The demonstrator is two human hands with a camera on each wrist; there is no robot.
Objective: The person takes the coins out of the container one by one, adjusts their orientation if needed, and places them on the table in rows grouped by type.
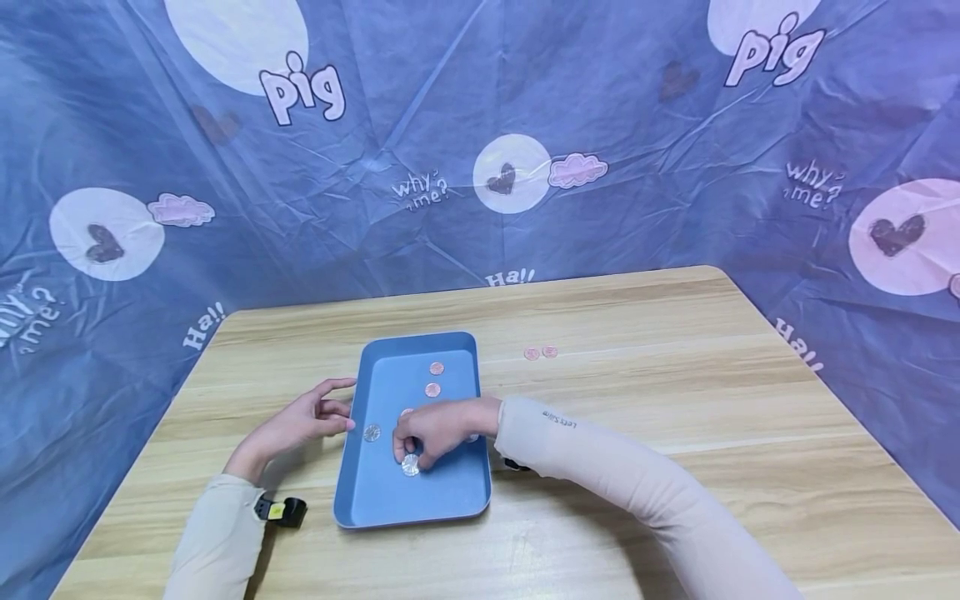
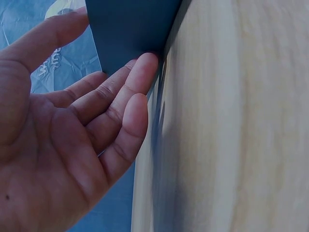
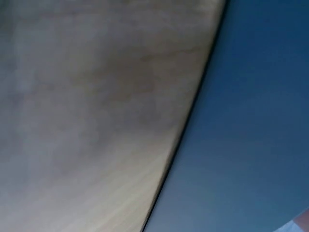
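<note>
Nearest: tray's near end, bare blue floor of the blue tray point(image 1: 411, 507) just in front of the right hand point(image 1: 433, 429). Right hand inside the tray, fingertip and thumb pinching at either edge of a silver coin point(image 1: 409, 465); coin sits at the fingertips, face up. Cannot tell if it is lifted or flat on the tray floor; right wrist view gives only table, tray side and a scrap of skin in the corner.

Left of the right hand, by the tray's left wall: second silver coin point(image 1: 372, 432), untouched. Left hand point(image 1: 303, 417) outside that wall, fingers apart and loosely bent, tips against the tray side, gripping nothing; probably steadying it.

Tucked by the right wrist: edge of a pale disc point(image 1: 472, 438), mostly covered. Just past the right knuckles: sliver of a copper coin point(image 1: 407, 412). Farther beyond the hand: middle copper coin point(image 1: 432, 390), then far copper coin point(image 1: 437, 368).

Beyond and right of the right hand, on the wooden table point(image 1: 637, 358): left loose coin point(image 1: 532, 354) and right loose coin point(image 1: 550, 352), both coppery.

Step, likely: positioning or picking up the silver coin, direction unclear. Next move calls for precise fingertip control, tray kept steady.
</note>
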